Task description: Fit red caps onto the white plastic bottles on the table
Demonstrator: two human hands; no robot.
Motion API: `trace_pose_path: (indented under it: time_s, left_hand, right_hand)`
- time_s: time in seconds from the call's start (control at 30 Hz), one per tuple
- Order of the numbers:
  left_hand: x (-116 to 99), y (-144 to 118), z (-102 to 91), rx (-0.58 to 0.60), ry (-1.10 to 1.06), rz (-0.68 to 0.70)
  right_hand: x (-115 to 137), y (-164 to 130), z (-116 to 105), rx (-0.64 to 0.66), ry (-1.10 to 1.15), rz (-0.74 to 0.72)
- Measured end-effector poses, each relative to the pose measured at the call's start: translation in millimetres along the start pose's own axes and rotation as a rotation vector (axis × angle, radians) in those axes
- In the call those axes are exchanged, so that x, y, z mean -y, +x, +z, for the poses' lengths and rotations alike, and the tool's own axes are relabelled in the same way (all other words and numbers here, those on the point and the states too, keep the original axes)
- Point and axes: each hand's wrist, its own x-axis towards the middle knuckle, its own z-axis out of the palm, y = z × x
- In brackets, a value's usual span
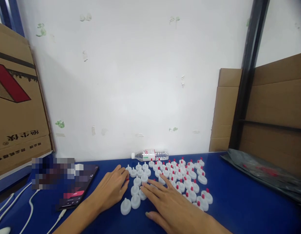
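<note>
My left hand (114, 184) is curled closed at the left edge of a group of white nozzle caps (135, 201). A small red tip (127, 178) shows at its fingers; the rest of what it holds is hidden. These left-hand caps have bare white spouts. My right hand (168, 200) reaches over the middle of the group with fingers stretched out, its fingertips at or just above a few caps; nothing held shows. Right of it stand several white caps with red tips (191, 195) on their spouts. Some caps are hidden under the right hand.
A clear plastic bottle (150, 155) lies on its side against the white wall. To the left are a phone (83, 185) and white cables (31, 203) on the blue table (233, 195). Cardboard (21, 107) stands at both sides; a dark plastic bag (265, 172) lies right.
</note>
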Motion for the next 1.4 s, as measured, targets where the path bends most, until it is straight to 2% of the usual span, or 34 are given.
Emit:
trace_pose_path:
  time_s: [0.17,0.37,0.43,0.67,0.93,1.1,1.27,1.4]
  left_hand:
    - [-9,1,-13.0,-0.068,-0.016,-0.006]
    - [-17,0,-15.1,-0.113,-0.039,0.052]
    - [-19,-1,-15.1,-0.154,-0.051,0.089]
    - [-33,-5,-17.9,-0.273,-0.116,0.263]
    - [-42,-8,-10.1,-0.269,-0.174,0.453]
    - [-40,-9,-5.3,-0.301,-0.184,0.46]
    - [-38,-6,-5.9,-0.397,-0.09,0.416]
    - [-41,-7,-4.0,-0.33,-0.084,0.414]
  right_hand:
    - [2,1,1,0.007,-0.011,0.032]
    - [0,3,6,0.052,-0.03,0.028]
    - [0,3,8,0.022,-0.025,0.016]
    - [4,0,5,-0.202,0.032,0.072]
    - [0,4,5,-0.189,-0.014,0.029]
    - [-5,4,2,-0.195,0.02,-0.05]
    - [-4,5,3,-0.194,-0.086,-0.118]
    - [0,6,2,-0.2,-0.216,-0.153]
